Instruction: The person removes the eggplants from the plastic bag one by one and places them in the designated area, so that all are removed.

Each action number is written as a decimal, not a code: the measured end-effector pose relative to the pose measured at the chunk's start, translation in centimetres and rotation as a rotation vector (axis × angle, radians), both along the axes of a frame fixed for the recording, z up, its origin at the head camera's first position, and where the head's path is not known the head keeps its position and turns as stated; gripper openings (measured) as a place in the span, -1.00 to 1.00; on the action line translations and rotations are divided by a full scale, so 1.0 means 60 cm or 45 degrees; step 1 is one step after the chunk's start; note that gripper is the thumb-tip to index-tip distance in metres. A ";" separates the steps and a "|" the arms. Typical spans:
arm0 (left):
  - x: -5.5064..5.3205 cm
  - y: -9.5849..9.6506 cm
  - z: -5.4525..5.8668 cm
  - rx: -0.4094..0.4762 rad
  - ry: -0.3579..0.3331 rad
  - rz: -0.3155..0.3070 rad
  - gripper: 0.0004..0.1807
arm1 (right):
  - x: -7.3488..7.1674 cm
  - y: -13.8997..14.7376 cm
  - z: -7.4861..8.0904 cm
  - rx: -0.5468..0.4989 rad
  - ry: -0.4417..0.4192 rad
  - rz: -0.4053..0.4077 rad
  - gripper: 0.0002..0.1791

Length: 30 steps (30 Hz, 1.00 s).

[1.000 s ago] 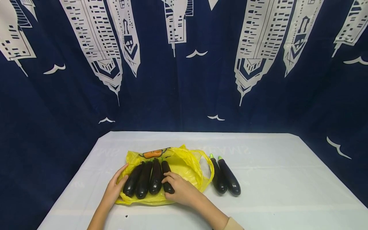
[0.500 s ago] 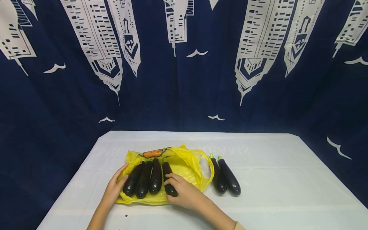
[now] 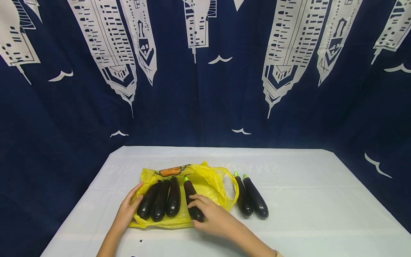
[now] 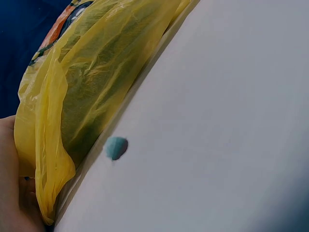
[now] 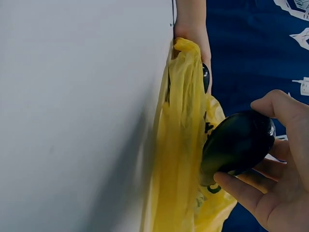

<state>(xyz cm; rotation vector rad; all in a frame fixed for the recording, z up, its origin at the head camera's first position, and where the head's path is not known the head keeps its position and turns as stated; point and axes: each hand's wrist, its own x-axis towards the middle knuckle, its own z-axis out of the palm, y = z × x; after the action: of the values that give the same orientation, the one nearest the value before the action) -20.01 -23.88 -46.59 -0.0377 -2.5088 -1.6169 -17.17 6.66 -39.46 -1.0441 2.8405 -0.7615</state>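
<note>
A yellow plastic bag (image 3: 205,191) lies with its mouth open on the white table, and three dark eggplants (image 3: 160,200) rest side by side in its left part. My right hand (image 3: 214,216) grips another eggplant (image 3: 190,191) by its rounded lower end, over the bag's right half. In the right wrist view, the thumb and fingers stand on opposite sides of that eggplant (image 5: 240,141), whose glossy end is close to the camera. My left hand (image 3: 126,210) rests against the bag's left edge, thumb and index finger spread apart; only part of it shows in the left wrist view.
Two more eggplants (image 3: 255,198) lie together on the white table (image 3: 321,200), just right of the bag's handle loop (image 3: 236,189). A small dark speck (image 3: 140,241) is near the front. Behind the table hangs a navy cloth (image 3: 199,107) printed with white buildings.
My right hand has moved right with the gripped eggplant, widening the gap from the three others in the bag. My left hand and the two eggplants outside have stayed put.
</note>
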 end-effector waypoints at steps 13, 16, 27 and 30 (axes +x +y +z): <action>0.000 0.000 0.000 0.000 -0.019 0.007 -0.46 | 0.019 0.040 0.012 -0.050 0.061 -0.003 -0.62; -0.001 -0.001 0.002 0.002 -0.014 0.003 -0.46 | 0.026 0.050 0.016 -0.060 0.060 -0.016 -0.63; 0.000 -0.001 0.003 0.001 -0.010 -0.001 -0.46 | 0.055 0.087 0.020 -0.038 0.212 -0.073 -0.62; 0.000 -0.001 0.003 0.006 -0.007 -0.003 -0.46 | 0.063 0.097 0.021 -0.034 0.249 -0.089 -0.61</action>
<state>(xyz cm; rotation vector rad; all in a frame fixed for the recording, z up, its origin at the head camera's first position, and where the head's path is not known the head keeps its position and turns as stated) -20.02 -23.95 -46.42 -0.0359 -2.5098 -1.6263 -13.39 12.50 -38.19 -1.0847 3.0533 -0.7429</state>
